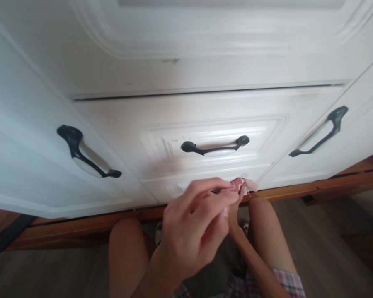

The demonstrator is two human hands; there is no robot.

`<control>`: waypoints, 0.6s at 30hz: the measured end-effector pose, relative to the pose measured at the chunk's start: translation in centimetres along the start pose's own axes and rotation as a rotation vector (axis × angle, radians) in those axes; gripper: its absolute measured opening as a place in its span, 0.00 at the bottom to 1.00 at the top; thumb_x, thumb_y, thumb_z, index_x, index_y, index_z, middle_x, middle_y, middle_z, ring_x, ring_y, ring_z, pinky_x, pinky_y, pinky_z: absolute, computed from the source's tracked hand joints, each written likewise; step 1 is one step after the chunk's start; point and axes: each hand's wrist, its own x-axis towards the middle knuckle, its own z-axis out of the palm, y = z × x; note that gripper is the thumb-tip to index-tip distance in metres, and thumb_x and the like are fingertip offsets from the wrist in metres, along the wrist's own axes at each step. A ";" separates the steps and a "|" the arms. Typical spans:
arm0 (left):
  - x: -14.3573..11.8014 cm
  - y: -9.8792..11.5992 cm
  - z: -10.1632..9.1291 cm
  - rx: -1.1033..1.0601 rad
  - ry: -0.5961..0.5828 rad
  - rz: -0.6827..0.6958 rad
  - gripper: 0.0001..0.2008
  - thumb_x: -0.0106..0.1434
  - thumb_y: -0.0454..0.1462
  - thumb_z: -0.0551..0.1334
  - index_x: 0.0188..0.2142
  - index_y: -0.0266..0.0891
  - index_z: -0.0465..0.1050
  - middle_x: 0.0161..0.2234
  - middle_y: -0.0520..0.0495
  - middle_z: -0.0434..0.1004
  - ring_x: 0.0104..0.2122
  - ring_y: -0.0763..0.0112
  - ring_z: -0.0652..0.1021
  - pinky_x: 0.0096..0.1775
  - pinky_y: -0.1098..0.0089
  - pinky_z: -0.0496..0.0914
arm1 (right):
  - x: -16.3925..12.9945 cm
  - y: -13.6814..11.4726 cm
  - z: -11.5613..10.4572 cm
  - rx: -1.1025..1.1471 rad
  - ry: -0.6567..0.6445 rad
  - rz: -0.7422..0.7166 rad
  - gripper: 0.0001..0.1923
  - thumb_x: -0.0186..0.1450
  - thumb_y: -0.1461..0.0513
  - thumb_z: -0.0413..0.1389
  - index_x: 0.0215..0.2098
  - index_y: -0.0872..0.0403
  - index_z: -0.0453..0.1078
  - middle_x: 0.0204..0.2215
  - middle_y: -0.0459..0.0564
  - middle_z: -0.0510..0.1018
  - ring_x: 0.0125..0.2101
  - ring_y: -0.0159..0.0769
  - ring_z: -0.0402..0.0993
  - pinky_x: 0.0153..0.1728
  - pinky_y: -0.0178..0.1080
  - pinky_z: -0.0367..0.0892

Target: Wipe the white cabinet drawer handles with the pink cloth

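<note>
Cloth, red-and-white (249, 186), is seen crumpled at the lower edge of the drawer front (214, 127), about five o'clock from the black handle (216, 149), just above the wooden rail (286, 193). Left hand (194, 225): fingers bent, cloth at its two o'clock; grip on cloth can't be told. Right hand (235, 209): fingers at cloth, mostly hidden; clamped or not can't be told. Step in hand, judged: lower edge being worked with cloth. Next move calls for fabric to be pressed flat there.
</note>
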 end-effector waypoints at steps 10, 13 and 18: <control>1.4 -2.8 0.4 0.256 0.011 -0.058 0.28 0.75 0.27 0.65 0.71 0.39 0.63 0.69 0.40 0.70 0.44 0.80 0.82 0.44 0.79 0.79 | 3.1 -0.4 -2.3 0.062 0.281 0.029 0.15 0.67 0.69 0.64 0.49 0.49 0.73 0.65 0.57 0.71 0.65 0.52 0.68 0.59 0.57 0.71; 1.6 -2.7 -0.1 0.343 -0.007 -0.055 0.20 0.76 0.28 0.64 0.65 0.41 0.70 0.66 0.46 0.74 0.41 0.84 0.81 0.46 0.81 0.77 | 3.6 -0.7 -3.5 0.157 0.263 0.086 0.12 0.68 0.67 0.60 0.49 0.51 0.74 0.62 0.57 0.73 0.63 0.52 0.72 0.57 0.55 0.73; 1.7 -2.6 -0.4 0.372 -0.001 -0.082 0.16 0.77 0.28 0.64 0.61 0.42 0.72 0.66 0.49 0.75 0.41 0.85 0.80 0.47 0.80 0.76 | 4.7 -1.2 -6.6 0.301 0.259 0.256 0.07 0.65 0.60 0.65 0.41 0.54 0.77 0.52 0.56 0.78 0.48 0.46 0.80 0.45 0.45 0.75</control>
